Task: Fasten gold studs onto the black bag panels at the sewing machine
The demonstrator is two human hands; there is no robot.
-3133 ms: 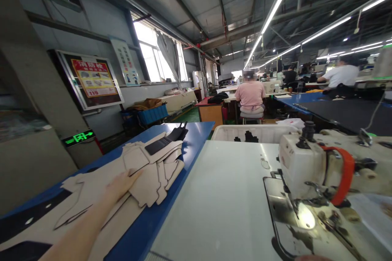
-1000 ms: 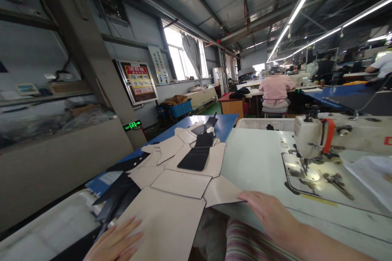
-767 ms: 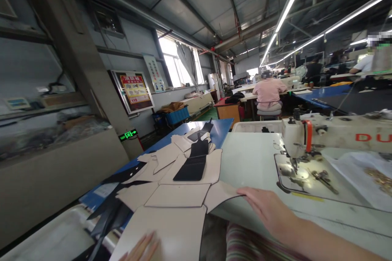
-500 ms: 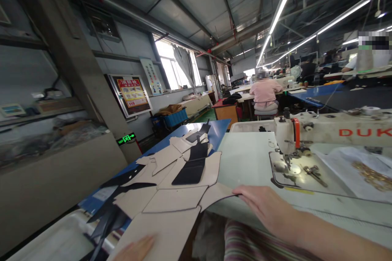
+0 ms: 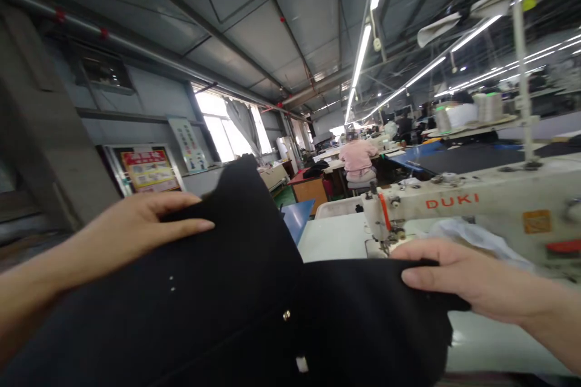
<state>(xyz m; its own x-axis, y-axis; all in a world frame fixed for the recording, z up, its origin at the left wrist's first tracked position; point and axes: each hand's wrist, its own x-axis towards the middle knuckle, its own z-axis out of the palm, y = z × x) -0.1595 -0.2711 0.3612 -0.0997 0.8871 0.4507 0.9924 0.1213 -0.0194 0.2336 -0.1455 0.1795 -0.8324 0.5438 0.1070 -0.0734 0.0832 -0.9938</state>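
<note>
A large black leather-like panel (image 5: 236,266) is held up in front of me and fills the lower middle of the head view. It has a seam or fold, a small shiny metal fitting, a pale square spot and two small holes. My left hand (image 5: 149,221) pinches its upper left edge between thumb and fingers. At the upper right edge, my right hand (image 5: 458,275) grips it, thumb on the near face. Behind my right hand stands a white sewing machine (image 5: 454,202) marked DUKI. The panel hides much of the pale green worktable (image 5: 336,239).
A blue table surface (image 5: 297,217) shows behind the panel, with a white bin (image 5: 338,207) beyond the worktable. A clear plastic bag (image 5: 476,236) lies by the machine. Farther off, a person in pink (image 5: 358,157) sits at a table. Thread cones (image 5: 490,107) stand at right.
The joined beige pieces that lay across the tables are no longer visible. Both hands have come up and now hold a black panel before me. The view has swung right.
</note>
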